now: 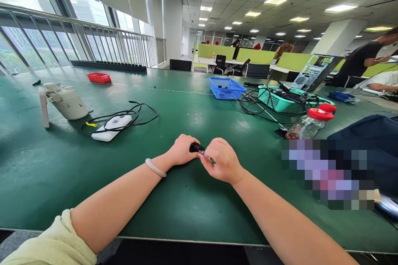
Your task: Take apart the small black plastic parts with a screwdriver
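My left hand [182,150] rests on the green table [192,198], its fingers curled round a small black object [195,147]. A pale bangle sits on that wrist. My right hand [222,160] is right beside it, fingers pinched on a thin, small tool [207,157] whose tip meets the black object. I cannot make out what the tool is. Both hands are near the table's front middle.
A white power bank [111,127] with a black cable and a cream kettle [66,101] lie at the left. A blue basket [226,87], a teal basket of cables [281,101], a red-capped bottle [309,124] and a dark bag [370,136] stand right. People sit at far desks.
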The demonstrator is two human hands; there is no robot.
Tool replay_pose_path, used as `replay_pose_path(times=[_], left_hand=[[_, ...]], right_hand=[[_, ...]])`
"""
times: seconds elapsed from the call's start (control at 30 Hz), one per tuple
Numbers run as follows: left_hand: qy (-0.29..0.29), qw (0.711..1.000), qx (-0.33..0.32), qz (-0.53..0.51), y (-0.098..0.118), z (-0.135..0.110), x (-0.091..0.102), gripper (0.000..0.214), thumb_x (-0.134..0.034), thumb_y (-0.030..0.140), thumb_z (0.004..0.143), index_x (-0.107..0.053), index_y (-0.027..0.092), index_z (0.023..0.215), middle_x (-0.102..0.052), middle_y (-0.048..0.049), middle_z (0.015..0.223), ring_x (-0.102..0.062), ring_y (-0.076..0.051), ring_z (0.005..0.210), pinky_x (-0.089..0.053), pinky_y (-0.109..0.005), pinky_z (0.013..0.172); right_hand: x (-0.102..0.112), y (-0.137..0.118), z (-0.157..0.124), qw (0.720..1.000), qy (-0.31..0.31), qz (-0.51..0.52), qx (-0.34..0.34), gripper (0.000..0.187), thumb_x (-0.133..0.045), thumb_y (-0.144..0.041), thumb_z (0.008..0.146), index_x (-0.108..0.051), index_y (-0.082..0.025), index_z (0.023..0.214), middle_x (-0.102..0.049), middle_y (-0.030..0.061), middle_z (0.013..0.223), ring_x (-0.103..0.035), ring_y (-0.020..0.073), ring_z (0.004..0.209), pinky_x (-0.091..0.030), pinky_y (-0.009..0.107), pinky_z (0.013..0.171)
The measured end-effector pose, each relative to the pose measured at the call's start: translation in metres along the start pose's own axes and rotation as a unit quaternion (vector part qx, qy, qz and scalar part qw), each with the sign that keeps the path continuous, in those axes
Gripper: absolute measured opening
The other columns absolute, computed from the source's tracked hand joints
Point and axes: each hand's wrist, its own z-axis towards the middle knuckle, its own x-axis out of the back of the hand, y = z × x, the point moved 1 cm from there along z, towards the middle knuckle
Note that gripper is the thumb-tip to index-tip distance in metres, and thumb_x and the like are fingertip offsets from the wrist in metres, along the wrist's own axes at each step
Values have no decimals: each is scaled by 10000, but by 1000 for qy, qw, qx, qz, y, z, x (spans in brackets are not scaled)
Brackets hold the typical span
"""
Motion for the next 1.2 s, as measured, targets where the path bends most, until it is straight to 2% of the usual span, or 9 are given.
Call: replay_pose_path(times=[0.2,0.33,0.43,0.53,0.63,0.8,0.9,1.1,1.2], left_hand=[[14,1000,-2,1,-3,2,-3,270,-699,280,783,-737,213,1042,-766,-58,1101,-646,-283,1091,-458,-464,1073],[12,1000,6,1,-3,3,-2,218,-697,266,792,-742,212,998,-773,-53,1077,-655,-273,1066,-469,-453,1056],[11,1000,10,7,-1,3,-1,222,-716,284,789,-745,214,999,-773,-53,1073,-644,-283,1078,-478,-449,1042],[10,1000,11,10,1,2,0,258,-723,292,792,-742,213,1037,-769,-57,1104,-633,-293,1106,-475,-451,1048],[9,1000,9,8,2,1,1,275,-717,269,795,-739,215,1064,-762,-57,1136,-627,-293,1132,-467,-448,1064],[1,1000,16,2,1,0,1,335,-733,281,796,-726,226,1126,-747,-62,1180,-610,-305,1173,-466,-468,1075],[-11,1000,21,0,1,0,2,394,-751,311,802,-706,221,1183,-731,-74,1219,-600,-309,1195,-455,-479,1093],[-12,999,32,16,2,0,2,402,-740,322,820,-698,214,1205,-712,-95,1260,-579,-322,1246,-450,-482,1103],[-17,999,32,25,2,0,1,422,-730,330,830,-690,198,1229,-705,-106,1276,-577,-324,1252,-448,-476,1108]], right_hand=[[-7,-15,-3,985,-80,-19,152,206,-498,-56,821,-574,-242,868,-474,-29,632,-366,160,598,-410,310,699],[-21,-25,-10,974,-113,-11,195,188,-507,-88,810,-616,-239,833,-455,-20,641,-330,156,582,-349,318,661],[-28,-27,-15,976,-114,-16,187,151,-505,-158,880,-631,-228,833,-456,-15,650,-337,159,591,-333,329,662],[-29,-27,-20,975,-122,-19,186,198,-468,-192,939,-642,-220,849,-451,-13,654,-341,162,599,-338,334,686],[-26,-26,-22,976,-126,-24,173,219,-457,-155,926,-655,-212,850,-455,-10,655,-342,165,608,-352,339,723],[-14,-18,-24,983,-153,-39,93,159,-518,-167,888,-651,-205,809,-458,-6,663,-367,172,651,-363,346,777],[-4,-8,-25,982,-161,-14,100,150,-526,-159,866,-656,-210,812,-468,-10,666,-360,163,634,-381,354,805],[6,4,-23,993,-104,5,50,169,-542,-196,923,-629,-221,781,-501,-31,633,-408,137,593,-438,359,882],[8,8,-22,997,-71,21,-1,128,-557,-205,929,-618,-230,820,-547,-31,651,-467,133,594,-462,366,881]])
